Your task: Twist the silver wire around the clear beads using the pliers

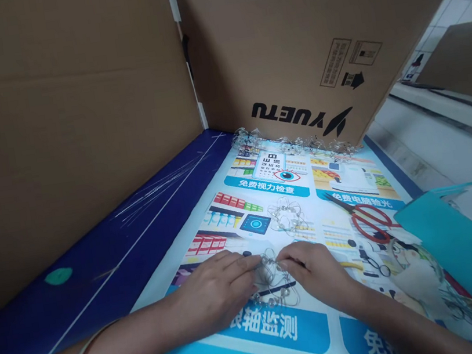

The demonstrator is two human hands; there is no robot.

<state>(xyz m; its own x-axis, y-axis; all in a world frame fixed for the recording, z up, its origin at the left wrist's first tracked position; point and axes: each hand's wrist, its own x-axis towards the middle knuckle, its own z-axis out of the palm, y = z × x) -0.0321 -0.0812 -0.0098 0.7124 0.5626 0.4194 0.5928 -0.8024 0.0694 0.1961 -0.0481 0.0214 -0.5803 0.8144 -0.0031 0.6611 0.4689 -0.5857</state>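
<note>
My left hand (227, 286) rests on the printed sheet with its fingers closed on the left edge of a beaded wire ring (272, 296). Opposite it, my right hand (317, 271) pinches a thin wire at the ring's upper right, thumb against forefinger. Clear beads sit along the ring, and loops of wire stick out around it. Just beyond the hands lies a second beaded wire ring (286, 217), touched by neither hand. The fingertips partly hide the spot where the wire is gripped.
Scissors with red handles (372, 222) lie to the right, near small dark-handled scissors (375, 266) and a teal folder (459, 239). More beaded wire pieces (297, 146) line the foot of a cardboard panel (286, 35). Clear strands (162, 184) lie at left.
</note>
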